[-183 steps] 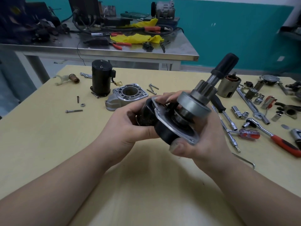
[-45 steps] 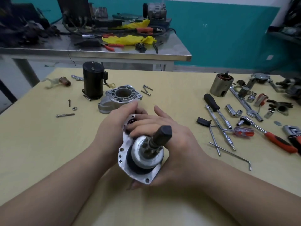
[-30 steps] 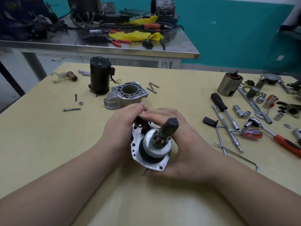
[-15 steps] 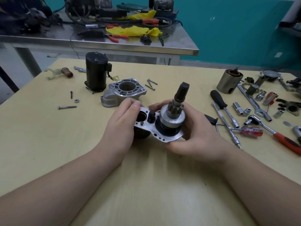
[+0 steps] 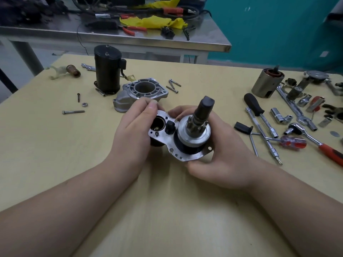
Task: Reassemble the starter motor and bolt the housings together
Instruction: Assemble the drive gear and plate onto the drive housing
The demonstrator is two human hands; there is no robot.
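Observation:
Above the table's middle I hold the starter's inner assembly (image 5: 185, 138): a silver mounting plate with a pinion gear and a dark shaft standing up from it. My left hand (image 5: 133, 132) grips the plate's left end, thumb and fingers pinching its top edge by an open round bore. My right hand (image 5: 217, 151) cups the plate's right side from below and behind. The grey aluminium nose housing (image 5: 141, 91) lies just beyond my hands. The black motor body (image 5: 107, 69) stands upright behind it.
Loose bolts (image 5: 73, 112) and a nut lie at the left, two more bolts (image 5: 173, 86) beside the housing. At the right are a copper-wound field cylinder (image 5: 267, 83), sockets, a ratchet (image 5: 315, 143), screwdrivers and wrenches. A steel bench (image 5: 130, 39) with cluttered tools stands behind.
The assembly has been turned from lying sideways to plate up with the shaft pointing upward. In the last half second it has stayed nearly level, and my left fingers moved onto the plate's top edge.

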